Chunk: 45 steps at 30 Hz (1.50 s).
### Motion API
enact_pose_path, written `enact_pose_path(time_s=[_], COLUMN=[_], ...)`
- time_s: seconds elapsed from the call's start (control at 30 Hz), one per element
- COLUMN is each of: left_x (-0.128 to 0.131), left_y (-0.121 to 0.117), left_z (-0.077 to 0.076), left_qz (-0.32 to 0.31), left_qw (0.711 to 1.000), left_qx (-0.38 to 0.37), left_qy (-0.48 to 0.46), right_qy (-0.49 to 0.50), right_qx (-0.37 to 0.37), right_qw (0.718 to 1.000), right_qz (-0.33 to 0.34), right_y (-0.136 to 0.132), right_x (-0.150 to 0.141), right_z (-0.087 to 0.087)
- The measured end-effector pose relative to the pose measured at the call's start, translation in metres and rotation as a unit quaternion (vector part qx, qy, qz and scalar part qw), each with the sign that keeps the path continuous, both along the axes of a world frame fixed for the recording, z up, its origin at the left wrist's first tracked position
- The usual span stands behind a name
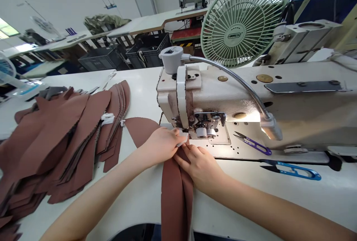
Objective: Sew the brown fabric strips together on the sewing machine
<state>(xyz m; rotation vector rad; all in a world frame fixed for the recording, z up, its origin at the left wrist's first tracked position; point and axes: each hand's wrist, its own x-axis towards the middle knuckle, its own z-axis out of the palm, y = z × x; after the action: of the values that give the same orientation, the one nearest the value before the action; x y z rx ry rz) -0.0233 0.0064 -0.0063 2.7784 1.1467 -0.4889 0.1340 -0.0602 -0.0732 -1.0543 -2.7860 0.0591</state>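
My left hand (161,143) is closed just left of the needle area, its thumb and fingers pinching a small white piece (182,137). Under and behind it lies a brown panel (142,127). My right hand (205,168) is right up against the left one, its fingers closed on the upper edge of the long brown panels (173,196) that hang toward me over the table edge. Both hands are directly in front of the sewing machine (174,101). The presser foot and needle are partly hidden by the machine head and my fingers.
Stacked brown pieces (69,140) cover the left of the table. Purple thread snips (255,145) lie on the machine bed, with blue thread snips (295,170) nearer me. A lamp (270,127) on a bendy neck and a green fan (242,21) stand around the machine.
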Motion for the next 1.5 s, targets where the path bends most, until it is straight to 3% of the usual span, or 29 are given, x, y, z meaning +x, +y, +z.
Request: enact_pose_path(time_s=[0.17,0.43,0.7,0.83,0.97,1.17,1.4,1.5], left_x=[0.011,0.012,0.033,0.029,0.021,0.025,0.030,0.031], left_y=[-0.008,-0.015,-0.019,-0.024,-0.026,-0.021,-0.019,-0.021], left_z=[-0.004,0.015,-0.003,0.007,0.017,0.005,-0.011,-0.011], left_qz=[0.031,0.051,0.131,0.101,0.042,0.074,0.083,0.090], left_qw=[0.998,0.998,0.990,0.994,0.999,0.997,0.991,0.988], left_qx=[0.031,-0.010,0.019,0.026,0.022,0.023,0.105,0.124], left_qy=[0.039,0.043,0.056,0.030,-0.007,0.018,-0.010,0.005], right_qy=[-0.020,-0.008,-0.062,-0.058,-0.052,-0.032,-0.004,-0.005], right_qx=[0.019,0.061,0.031,0.008,0.034,0.103,0.154,0.153], right_qw=[1.000,0.998,0.997,0.998,0.998,0.993,0.986,0.986], right_qz=[-0.012,0.008,0.016,0.016,0.017,0.040,0.062,0.060], right_y=[0.001,-0.021,-0.017,-0.013,-0.016,-0.024,-0.025,-0.024], right_x=[-0.008,-0.010,-0.010,-0.007,-0.007,-0.010,-0.011,-0.012], right_z=[-0.005,-0.014,-0.002,0.004,0.005,-0.003,-0.015,-0.015])
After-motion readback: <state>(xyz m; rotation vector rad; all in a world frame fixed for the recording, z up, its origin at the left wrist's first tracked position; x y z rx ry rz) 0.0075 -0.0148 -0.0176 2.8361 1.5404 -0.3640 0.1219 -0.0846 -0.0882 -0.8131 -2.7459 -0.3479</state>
